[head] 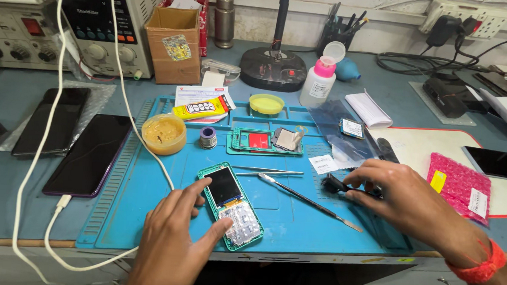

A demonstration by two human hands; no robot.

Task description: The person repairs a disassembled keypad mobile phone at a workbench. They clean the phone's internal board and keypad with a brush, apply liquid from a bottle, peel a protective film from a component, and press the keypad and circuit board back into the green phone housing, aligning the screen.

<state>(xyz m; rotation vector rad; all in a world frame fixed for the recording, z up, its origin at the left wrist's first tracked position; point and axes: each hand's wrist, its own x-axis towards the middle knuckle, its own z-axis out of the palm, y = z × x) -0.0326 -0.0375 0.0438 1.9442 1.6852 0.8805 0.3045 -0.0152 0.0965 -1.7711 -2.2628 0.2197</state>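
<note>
Phone (230, 205), green-framed with keypad bared, under left hand (171, 237)'s spread grip; right hand (403, 195) pinches black part (334, 184).

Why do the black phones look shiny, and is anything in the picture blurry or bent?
Head view: soft, even light, with only faint shadows under the left hand and right hand; the two dark phones on the left give a dull sheen, no hard glare; the green keypad phone is sharp; the table edge bows slightly from the wide lens; far corners look softer.

A phone repair workshop is indicated: a power supply unit (100, 18), blue repair mat (143, 212), tweezers (269, 172) and opened phones are laid out on the desk (3, 203).
</note>
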